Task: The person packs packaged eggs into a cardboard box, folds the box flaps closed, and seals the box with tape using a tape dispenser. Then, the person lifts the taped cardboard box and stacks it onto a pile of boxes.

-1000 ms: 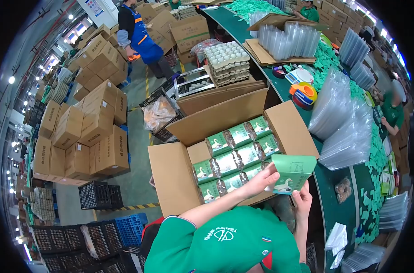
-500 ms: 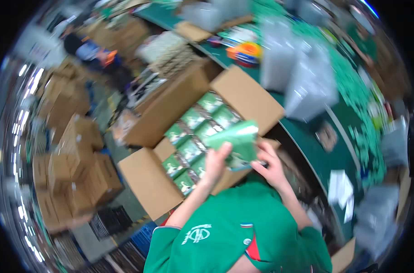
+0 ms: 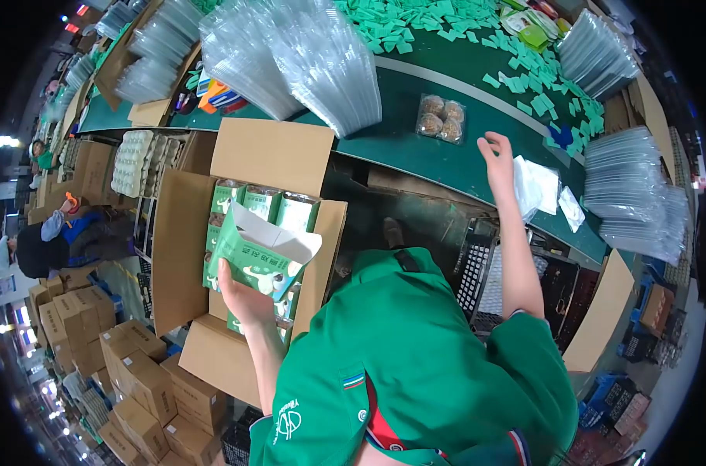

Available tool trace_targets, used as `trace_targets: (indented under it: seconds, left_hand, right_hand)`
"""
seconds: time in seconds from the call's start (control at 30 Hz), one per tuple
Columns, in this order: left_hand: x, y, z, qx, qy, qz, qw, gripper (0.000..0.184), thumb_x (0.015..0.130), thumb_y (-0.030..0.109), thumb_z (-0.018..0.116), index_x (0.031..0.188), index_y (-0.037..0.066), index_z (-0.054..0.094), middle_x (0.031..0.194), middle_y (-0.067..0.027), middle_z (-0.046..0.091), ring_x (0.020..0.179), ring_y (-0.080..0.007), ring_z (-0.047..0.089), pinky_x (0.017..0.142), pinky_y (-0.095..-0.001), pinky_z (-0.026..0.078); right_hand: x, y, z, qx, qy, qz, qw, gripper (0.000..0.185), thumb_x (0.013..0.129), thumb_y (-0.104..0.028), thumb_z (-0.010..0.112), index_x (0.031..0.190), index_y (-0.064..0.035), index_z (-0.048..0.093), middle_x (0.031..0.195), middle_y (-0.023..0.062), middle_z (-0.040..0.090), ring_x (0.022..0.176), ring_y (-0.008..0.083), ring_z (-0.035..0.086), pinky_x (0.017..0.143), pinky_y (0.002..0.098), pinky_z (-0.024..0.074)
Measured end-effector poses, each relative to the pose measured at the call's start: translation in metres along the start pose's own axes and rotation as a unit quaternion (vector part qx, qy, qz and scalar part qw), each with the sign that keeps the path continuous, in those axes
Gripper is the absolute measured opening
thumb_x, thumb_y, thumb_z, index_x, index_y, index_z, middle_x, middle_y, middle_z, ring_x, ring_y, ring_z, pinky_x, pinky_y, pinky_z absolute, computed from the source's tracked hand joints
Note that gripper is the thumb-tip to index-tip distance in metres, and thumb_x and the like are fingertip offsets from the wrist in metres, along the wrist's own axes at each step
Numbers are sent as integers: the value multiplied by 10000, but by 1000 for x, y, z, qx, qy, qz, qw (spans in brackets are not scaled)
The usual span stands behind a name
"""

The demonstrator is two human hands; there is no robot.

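Note:
My left hand is closed on a green printed paper carton, gripping its lower left side. The carton's white inside shows at its open end. It is held over a large cardboard box, in which several green-sleeved packs sit in rows. My right hand is over the green table with fingers bent and apart, and no thing shows in it. Left of this hand lies a clear plastic pack of several round brown items, apart from the fingers.
White papers lie right of my right forearm. Stacks of clear plastic trays stand at the table's back left, others at right. Green pieces are strewn behind. A black crate is below the table edge. A co-worker is at left.
My view has turned to the right. My right hand has let go of the green carton and moved out over the table. The carton, now in my left hand alone, shows its open end.

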State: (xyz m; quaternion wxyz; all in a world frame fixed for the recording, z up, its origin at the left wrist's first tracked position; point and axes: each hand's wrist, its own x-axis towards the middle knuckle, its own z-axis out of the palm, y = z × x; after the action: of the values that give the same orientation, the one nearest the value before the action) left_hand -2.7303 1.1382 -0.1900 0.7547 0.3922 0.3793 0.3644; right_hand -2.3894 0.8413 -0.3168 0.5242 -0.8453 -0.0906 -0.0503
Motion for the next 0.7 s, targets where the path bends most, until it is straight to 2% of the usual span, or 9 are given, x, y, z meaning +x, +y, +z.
trace_targets:
  seconds: [0.03,0.13,0.23,0.33,0.37,0.47,0.57,0.67,0.7]
  left_hand:
    - [-3,3,11,3,17,-1,1000,465,931,339,432,1246,-1,465,1240,-79,503,1138,-209,475,960,-360,373]
    - [0,4,24,25,-28,37,999,472,928,370,407,1251,32,465,1240,-100,507,1157,-232,474,983,-365,370]
    - [-4,13,45,69,-46,65,994,486,931,412,374,1234,46,477,1261,-111,492,1174,-240,457,985,-380,368]
    - [-5,13,55,45,-48,52,996,500,930,431,363,1240,54,474,1278,-106,483,1173,-235,453,974,-383,375]
    - [-6,13,56,29,-47,46,997,505,930,436,361,1245,57,472,1283,-105,479,1172,-233,453,969,-384,377]
    - [-8,8,53,0,-34,39,999,454,946,345,360,1222,10,494,1275,-104,499,1178,-229,447,997,-373,342]
    - [-11,3,45,-1,-6,30,1000,451,944,349,364,1214,14,498,1272,-96,502,1173,-218,451,996,-369,342]
    - [-8,-5,22,32,10,57,998,538,930,455,367,1281,54,440,1320,-97,453,1177,-223,448,975,-399,363]
    - [-8,-6,17,30,15,62,998,539,936,444,361,1301,52,422,1323,-100,454,1185,-225,447,973,-402,367]
  right_hand:
    - [14,20,-1,-57,1,31,998,497,811,-358,662,1110,26,562,1105,168,569,949,268,577,843,352,452]
    - [53,85,26,-107,-43,96,989,680,785,-479,647,1167,70,530,1190,223,533,1097,325,528,904,359,434]
    - [73,98,52,-33,-150,247,957,876,776,-585,602,1278,104,403,1325,204,434,1200,296,438,938,419,400]
    - [74,81,72,40,-166,315,934,955,739,-649,587,1297,98,381,1358,197,398,1254,296,379,950,462,383]
    - [75,73,80,38,-122,338,933,928,743,-633,597,1306,75,391,1349,190,416,1256,287,377,963,453,368]
    - [85,90,89,97,-187,353,912,905,737,-620,615,1284,74,419,1304,190,461,1227,277,416,973,446,355]
    - [87,94,84,142,-223,345,900,868,722,-595,651,1250,66,458,1269,180,498,1191,268,459,989,441,338]
    - [68,99,72,136,-192,383,893,838,701,-553,704,1214,69,476,1218,159,533,1135,254,502,976,434,347]
    - [76,111,70,30,-204,344,916,833,689,-532,722,1214,65,473,1209,162,534,1134,261,501,972,434,351]
